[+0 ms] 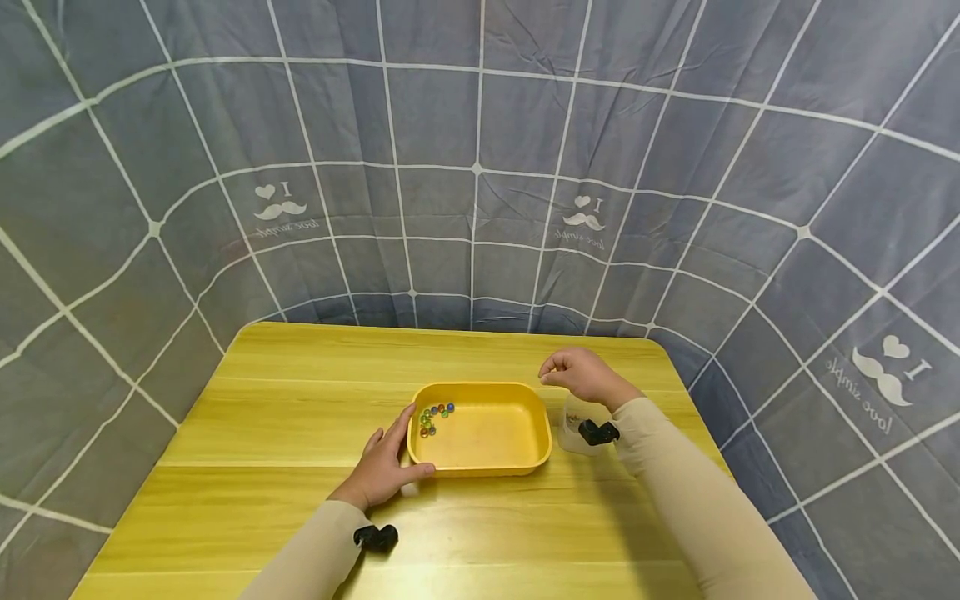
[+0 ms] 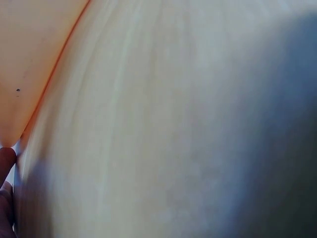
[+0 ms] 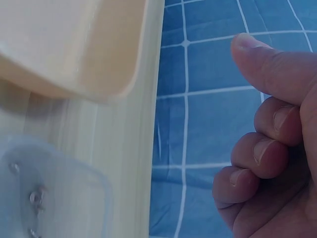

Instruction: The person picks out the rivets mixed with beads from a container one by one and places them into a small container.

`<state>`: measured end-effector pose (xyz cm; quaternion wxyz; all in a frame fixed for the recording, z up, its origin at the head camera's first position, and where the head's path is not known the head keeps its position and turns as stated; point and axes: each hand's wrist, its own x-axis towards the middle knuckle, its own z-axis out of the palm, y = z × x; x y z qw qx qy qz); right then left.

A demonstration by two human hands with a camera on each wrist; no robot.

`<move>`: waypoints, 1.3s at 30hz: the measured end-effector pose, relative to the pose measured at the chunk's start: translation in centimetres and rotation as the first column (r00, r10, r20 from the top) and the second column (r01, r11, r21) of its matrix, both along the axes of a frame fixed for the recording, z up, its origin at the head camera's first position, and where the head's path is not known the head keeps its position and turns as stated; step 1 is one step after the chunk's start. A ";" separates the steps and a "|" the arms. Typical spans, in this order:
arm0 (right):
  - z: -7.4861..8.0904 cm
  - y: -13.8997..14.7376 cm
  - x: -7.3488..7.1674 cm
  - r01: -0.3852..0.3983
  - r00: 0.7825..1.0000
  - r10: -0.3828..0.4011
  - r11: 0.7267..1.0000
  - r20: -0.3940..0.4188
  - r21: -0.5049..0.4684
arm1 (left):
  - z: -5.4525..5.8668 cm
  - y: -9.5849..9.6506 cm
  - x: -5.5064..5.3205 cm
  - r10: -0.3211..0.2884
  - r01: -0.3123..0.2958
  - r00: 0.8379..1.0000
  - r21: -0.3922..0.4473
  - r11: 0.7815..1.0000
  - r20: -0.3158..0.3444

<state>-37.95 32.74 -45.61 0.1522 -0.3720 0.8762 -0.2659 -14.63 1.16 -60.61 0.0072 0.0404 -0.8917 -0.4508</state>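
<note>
A yellow rectangular basin [image 1: 487, 467] sits on the table, with several coloured glass marbles [image 1: 427, 421] gathered at its left end. My left hand [image 1: 384, 467] rests at its left side, fingers extended along the wall and thumb against the front rim. Beyond the basin's right end, my right hand [image 1: 585, 372] is raised with its fingers curled. In the right wrist view the thumb stretches over the bent fingers [image 3: 260, 156]; the index finger is hidden and nothing shows in the grasp. Below that wrist stands a clear plastic container [image 1: 572, 442] with small shiny pieces [image 3: 37, 197] inside.
The wood-grain table [image 1: 315, 417] extends around the basin. Behind it hangs a grey gridded curtain [image 1: 435, 200]. A black wrist camera [image 1: 598, 432] covers part of the clear container in the head view; another wrist camera [image 1: 377, 538] is on the left wrist.
</note>
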 end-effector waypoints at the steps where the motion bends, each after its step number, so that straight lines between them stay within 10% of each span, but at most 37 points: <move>1: 0.0 0.3 0.1 0.007 1.000 -0.007 1.000 0.003 -0.001 | -0.1 0.0 0.0 -0.001 0.001 1.000 0.001 1.000 -0.001; 39: -3.1 7.3 -2.4 0.143 0.990 -0.144 0.988 0.013 0.060 | -0.3 0.1 -1.1 0.006 -0.006 1.000 -0.012 1.000 -0.001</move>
